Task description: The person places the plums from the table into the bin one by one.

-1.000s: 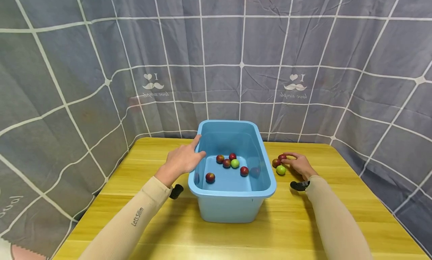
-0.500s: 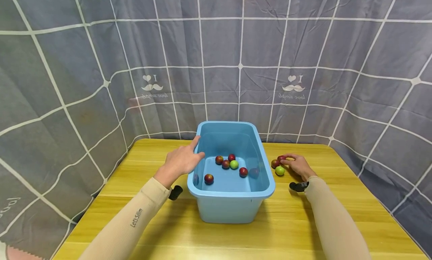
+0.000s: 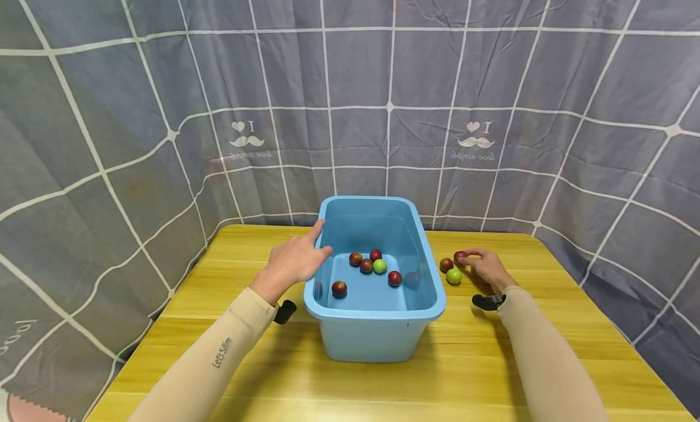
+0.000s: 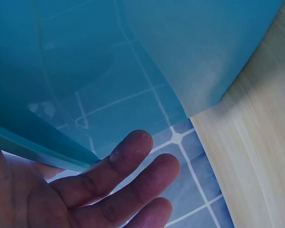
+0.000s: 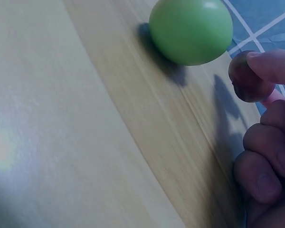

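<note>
On the left rim of a blue plastic tub (image 3: 377, 315) rests my left hand (image 3: 292, 258), its thumb over the edge and its index finger along it. Several fingers (image 4: 133, 183) extend fairly straight beside the tub wall in the left wrist view. Right of the tub, my right hand (image 3: 487, 269) pinches a dark red plum (image 5: 249, 78) between thumb and index finger; the other fingers are curled. In the right wrist view, that plum appears raised from the table. Beside this hand lie another dark red plum (image 3: 446, 265) and a round green fruit (image 3: 454, 276).
Several dark red plums, one of them (image 3: 339, 289) near the front, and one green fruit (image 3: 380, 266) lie on the tub floor. The tub stands on a yellow wooden table (image 3: 262, 373). A grey curtain with white grid lines (image 3: 355, 63) hangs behind and at both sides.
My right hand has drawn its plum slightly to the right and up, away from the other red plum. The left hand and the tub have stayed in place.
</note>
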Demonstrator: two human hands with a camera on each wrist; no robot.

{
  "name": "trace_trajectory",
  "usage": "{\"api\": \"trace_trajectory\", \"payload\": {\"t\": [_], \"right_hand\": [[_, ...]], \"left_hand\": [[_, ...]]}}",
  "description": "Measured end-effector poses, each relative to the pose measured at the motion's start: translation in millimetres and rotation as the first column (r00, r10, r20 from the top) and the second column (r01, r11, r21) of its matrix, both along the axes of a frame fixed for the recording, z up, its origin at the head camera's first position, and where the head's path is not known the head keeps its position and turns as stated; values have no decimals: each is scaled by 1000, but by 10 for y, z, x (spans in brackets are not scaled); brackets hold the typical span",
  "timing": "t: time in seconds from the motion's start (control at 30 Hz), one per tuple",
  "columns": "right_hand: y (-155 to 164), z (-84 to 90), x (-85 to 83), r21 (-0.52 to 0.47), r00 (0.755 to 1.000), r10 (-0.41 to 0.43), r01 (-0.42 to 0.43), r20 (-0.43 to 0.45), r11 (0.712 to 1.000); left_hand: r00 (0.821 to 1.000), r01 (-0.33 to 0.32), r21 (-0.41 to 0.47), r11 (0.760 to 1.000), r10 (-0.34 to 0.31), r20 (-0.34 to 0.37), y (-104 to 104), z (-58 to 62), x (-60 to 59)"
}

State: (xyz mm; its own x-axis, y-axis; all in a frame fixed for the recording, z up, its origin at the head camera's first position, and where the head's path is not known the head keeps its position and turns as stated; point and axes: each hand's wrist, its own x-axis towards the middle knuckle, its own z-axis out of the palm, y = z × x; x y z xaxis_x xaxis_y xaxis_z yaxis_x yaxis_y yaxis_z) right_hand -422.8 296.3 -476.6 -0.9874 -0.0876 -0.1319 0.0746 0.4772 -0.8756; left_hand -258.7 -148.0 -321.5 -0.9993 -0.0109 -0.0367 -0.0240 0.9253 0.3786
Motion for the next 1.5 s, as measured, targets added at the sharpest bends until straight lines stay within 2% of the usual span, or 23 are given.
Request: {"api": "trace_trajectory", "payload": {"t": [0.1,0.23,0.43,0.53,0.87,1.0,1.3,1.5], "right_hand": [[14,11,14,-20,1000,16,-15,7,1000],[40,32,42,7,1000,7,-7,3,1000],[69,120,95,125,997,10,0,-74,992],[69,180,115,182,992,38,-16,-121,983],[84,364,99,181,983,136,-113,-120,977],[69,455,118,167,980,142,-118,-139,979],[9,651,182,271,956,205,-144,-211,952],[-51,819,210,292,943,231,-157,-239,943]], "left_hand": [[1000,0,-3,1000,0,0,5,4,1],[1000,5,-6,1000,-5,-3,11,5,1],[1000,5,-5,1000,-5,-2,11,6,7],[1000,8,-2,1000,-8,-6,4,8,9],[1000,13,-6,1000,-13,-10,-11,-2,2],[1000,16,-5,1000,-16,-7,-9,0,11],[1000,19,-8,1000,-19,-6,-8,-12,14],[1000,18,-3,1000,-18,-8,-11,-6,17]]}}
